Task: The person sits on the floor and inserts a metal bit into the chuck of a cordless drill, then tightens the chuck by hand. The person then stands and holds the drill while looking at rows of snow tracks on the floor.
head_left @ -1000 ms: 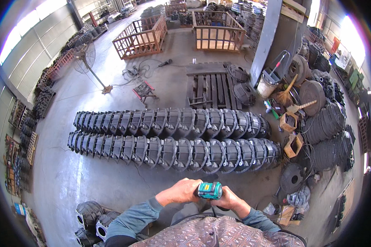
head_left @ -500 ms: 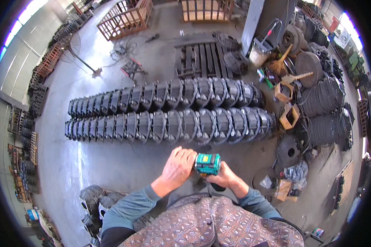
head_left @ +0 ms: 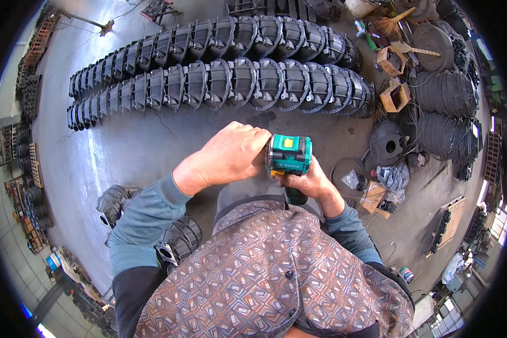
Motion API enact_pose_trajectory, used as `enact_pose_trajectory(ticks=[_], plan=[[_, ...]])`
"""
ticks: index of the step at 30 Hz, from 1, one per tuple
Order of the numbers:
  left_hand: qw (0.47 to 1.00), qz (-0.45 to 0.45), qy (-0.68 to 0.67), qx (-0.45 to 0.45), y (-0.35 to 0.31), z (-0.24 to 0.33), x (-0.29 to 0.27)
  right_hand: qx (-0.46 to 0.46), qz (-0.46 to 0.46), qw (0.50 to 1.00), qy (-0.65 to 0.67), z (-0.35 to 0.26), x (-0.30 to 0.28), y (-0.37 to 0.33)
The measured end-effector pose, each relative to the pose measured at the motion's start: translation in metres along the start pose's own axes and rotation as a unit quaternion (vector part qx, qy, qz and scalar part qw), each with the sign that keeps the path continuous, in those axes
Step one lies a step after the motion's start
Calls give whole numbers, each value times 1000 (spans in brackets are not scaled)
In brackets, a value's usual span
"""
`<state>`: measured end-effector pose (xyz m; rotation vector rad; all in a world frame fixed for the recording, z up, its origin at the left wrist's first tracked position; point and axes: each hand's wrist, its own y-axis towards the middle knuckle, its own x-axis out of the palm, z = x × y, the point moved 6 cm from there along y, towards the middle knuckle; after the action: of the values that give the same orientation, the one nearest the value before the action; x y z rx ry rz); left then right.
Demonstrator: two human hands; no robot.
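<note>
A green and black cordless drill (head_left: 290, 154) is held in front of my waist. My right hand (head_left: 312, 183) wraps round its grip under the body; the black lower end shows below my fingers. My left hand (head_left: 228, 155) is closed round the front end of the drill, its fingers hiding the chuck and whatever may be in it. Beyond my hands, two long rows of dark metal housings, a near row (head_left: 214, 84) and a far row (head_left: 203, 40), lie nested on the floor. Neither hand touches them.
More housings (head_left: 181, 234) stand by my left elbow. To the right are open wooden boxes (head_left: 395, 97), a dark round plate with a hole (head_left: 386, 141), stacked ribbed parts (head_left: 445, 93), a clear plastic bag (head_left: 394, 181) and a straw broom (head_left: 390, 23). A small can (head_left: 405, 274) sits behind at right.
My view has tipped down and closer to my body, so the rows sit higher in it. Both hands stay on the drill, which now appears higher and larger.
</note>
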<state>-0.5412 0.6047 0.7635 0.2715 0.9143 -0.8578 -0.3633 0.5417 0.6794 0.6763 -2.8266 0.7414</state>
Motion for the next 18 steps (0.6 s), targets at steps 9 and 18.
enact_pose_trajectory(ticks=[9,18], plan=[[984,-82,-149,-44,8,3,-21,32,-59,996,51,-11,-4,-6],[917,-157,-355,-95,4,-5,-15,43,-96,993,53,-20,-5,-5]])
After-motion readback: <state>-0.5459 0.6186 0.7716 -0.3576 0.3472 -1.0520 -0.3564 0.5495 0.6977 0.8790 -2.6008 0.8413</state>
